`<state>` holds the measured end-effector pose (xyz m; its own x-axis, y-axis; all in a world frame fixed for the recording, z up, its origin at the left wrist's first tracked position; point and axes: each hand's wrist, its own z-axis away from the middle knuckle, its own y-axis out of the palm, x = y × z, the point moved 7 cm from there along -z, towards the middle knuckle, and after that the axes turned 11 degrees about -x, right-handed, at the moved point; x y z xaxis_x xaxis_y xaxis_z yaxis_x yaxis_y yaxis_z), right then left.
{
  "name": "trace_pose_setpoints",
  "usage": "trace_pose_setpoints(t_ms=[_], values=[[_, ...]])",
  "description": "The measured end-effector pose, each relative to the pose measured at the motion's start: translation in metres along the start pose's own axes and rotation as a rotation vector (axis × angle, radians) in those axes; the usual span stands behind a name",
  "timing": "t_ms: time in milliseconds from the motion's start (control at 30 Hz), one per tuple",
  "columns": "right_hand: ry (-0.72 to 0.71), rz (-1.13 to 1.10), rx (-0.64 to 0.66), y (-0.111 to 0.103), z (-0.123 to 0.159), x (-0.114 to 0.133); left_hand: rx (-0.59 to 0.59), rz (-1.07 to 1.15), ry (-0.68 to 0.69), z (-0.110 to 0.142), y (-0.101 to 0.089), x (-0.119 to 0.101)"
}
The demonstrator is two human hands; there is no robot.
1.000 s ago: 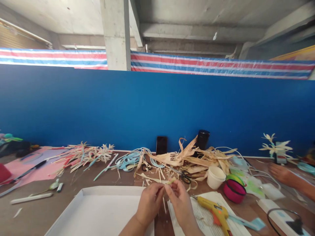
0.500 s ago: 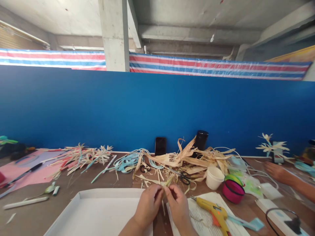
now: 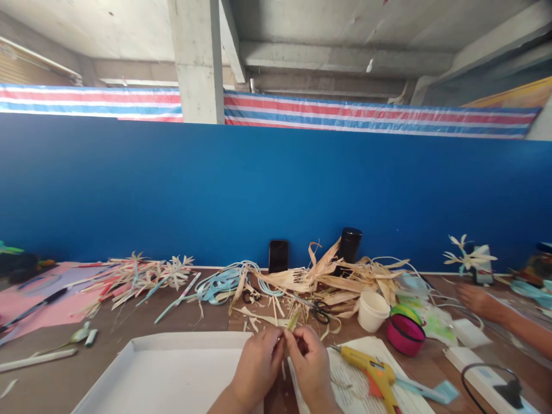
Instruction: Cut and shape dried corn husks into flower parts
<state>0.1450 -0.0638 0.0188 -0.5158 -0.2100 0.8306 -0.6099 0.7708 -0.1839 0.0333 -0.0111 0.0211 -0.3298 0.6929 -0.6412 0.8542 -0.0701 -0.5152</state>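
A small pale green-yellow strip of husk [image 3: 294,319] pokes up between the fingertips of both hands. My left hand [image 3: 260,359] pinches it from the left, above the right edge of the white tray. From the other side my right hand [image 3: 309,362] pinches the same strip, with thumb and forefinger almost touching the left fingers. The strip's lower part is hidden by the fingers. Just beyond the hands lie dry corn husks [image 3: 332,282] and black-handled scissors [image 3: 319,312]. A yellow glue gun [image 3: 371,368] rests on printed paper to the right.
In front is a white tray [image 3: 172,374]. Husk flowers [image 3: 179,271], blue ribbon [image 3: 222,283], a phone [image 3: 278,256], a white cup [image 3: 373,311], a magenta container [image 3: 405,333] and a power strip [image 3: 487,379] surround the hands. Another person's hand [image 3: 476,302] is at right.
The view has shifted slightly, moving everything a little left. Both my hands keep pinching the strip, fingertips close together. At right, the flower beside the other person's hand has tilted.
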Motion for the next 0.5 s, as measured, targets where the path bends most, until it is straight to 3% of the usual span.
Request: trace_pose_setpoints(t_ms=[133,300,500], values=[[-0.02,-0.009,0.029,0.002,0.001,0.004,-0.007,0.005,-0.072,0.0,-0.001,0.005],[-0.032,-0.063,-0.003,0.001,0.002,0.008,-0.037,0.176,-0.26,0.0,-0.002,0.006],[0.034,-0.084,0.046,0.002,0.002,0.003,0.009,0.454,-0.333,0.0,0.004,-0.001]])
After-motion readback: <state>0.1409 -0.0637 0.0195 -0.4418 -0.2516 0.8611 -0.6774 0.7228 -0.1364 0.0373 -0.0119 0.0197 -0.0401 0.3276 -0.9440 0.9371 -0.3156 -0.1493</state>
